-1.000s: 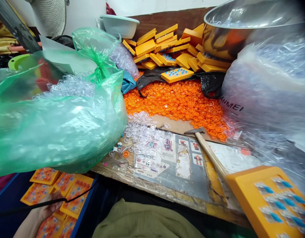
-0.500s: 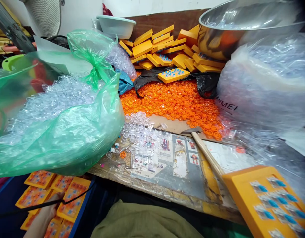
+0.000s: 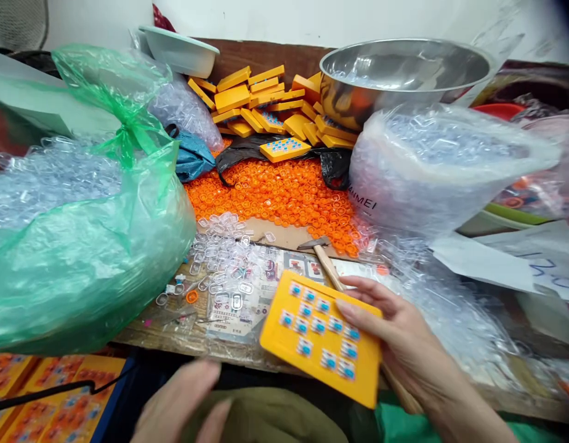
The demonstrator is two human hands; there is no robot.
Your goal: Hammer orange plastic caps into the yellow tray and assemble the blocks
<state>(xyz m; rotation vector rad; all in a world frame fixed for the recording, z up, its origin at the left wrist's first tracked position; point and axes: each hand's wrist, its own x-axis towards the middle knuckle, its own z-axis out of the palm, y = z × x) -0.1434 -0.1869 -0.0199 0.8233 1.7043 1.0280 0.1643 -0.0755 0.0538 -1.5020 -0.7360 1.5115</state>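
My right hand (image 3: 395, 332) grips a yellow tray (image 3: 284, 344) by its right edge, thumb on top. Small blue-and-white pieces (image 3: 318, 325) sit in the tray's face, which is tilted toward me. My left hand (image 3: 178, 400) is low in the view, a bit blurred, with its fingers apart and nothing in them. A hammer-like tool (image 3: 328, 264) with a wooden handle lies behind the tray and is partly hidden by it. Clear plastic frames (image 3: 224, 252) and one orange ring (image 3: 192, 296) lie loose on the worktable (image 3: 173, 335).
A heap of orange rings (image 3: 284, 191) covers the table's middle, with stacked yellow trays (image 3: 233, 98) behind it. A green bag (image 3: 104, 264) bulges at left, a white bag (image 3: 404, 172) and steel bowl (image 3: 404, 98) at right. Filled trays (image 3: 58, 394) lie lower left.
My left hand has left the filled trays at lower left and come toward the middle. The yellow tray has moved from the lower right to the middle, with my right hand now visible on it. The view has swung right.
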